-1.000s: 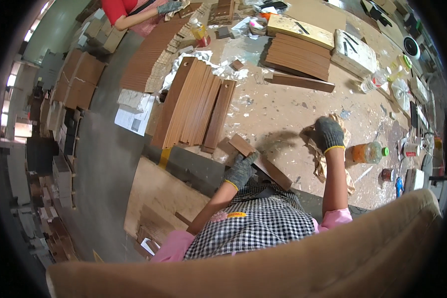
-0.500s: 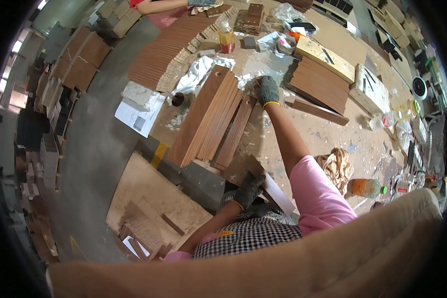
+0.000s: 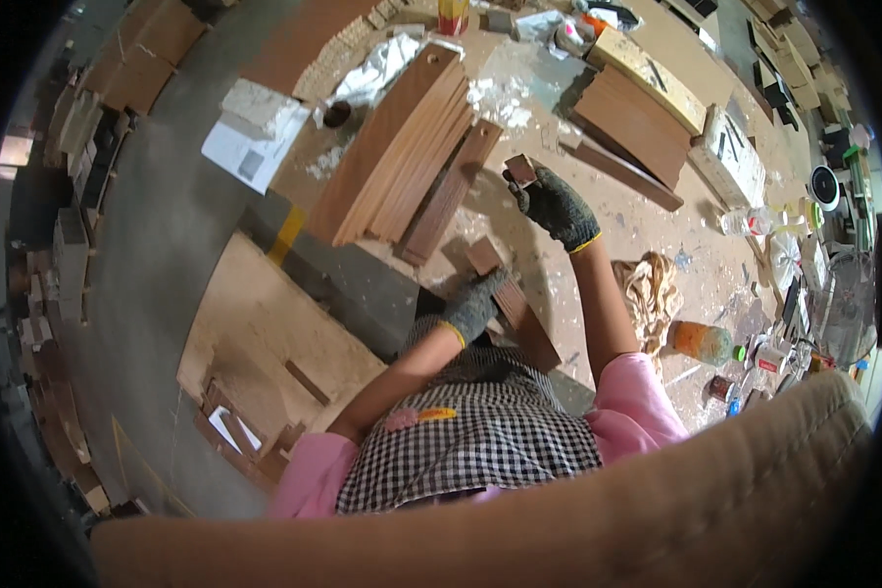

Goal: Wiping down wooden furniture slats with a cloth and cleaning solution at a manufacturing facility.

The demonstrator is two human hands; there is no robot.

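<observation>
In a dark knitted glove, my left hand (image 3: 473,304) is closed round a short brown wooden board (image 3: 526,325), held tilted near my apron at the table's edge. My right hand (image 3: 557,209), gloved the same way, is raised over the table and pinches a small brown block (image 3: 521,171) between thumb and fingers. What the block is made of cannot be made out. To the left of that hand lies a single brown board (image 3: 451,196), beside a stack of similar boards (image 3: 394,157) with a hole near the far end.
A crumpled beige cloth (image 3: 647,294) and a bottle of orange liquid (image 3: 701,341) are at my right. Further off lie more brown boards (image 3: 637,122) and a long pale block (image 3: 647,78). White scraps (image 3: 500,98) litter the table; a printed sheet (image 3: 255,147) lies at its left edge.
My right hand has come back toward me from the far white scraps and now holds the small block up. The left hand has raised and turned its board. The view has shifted.
</observation>
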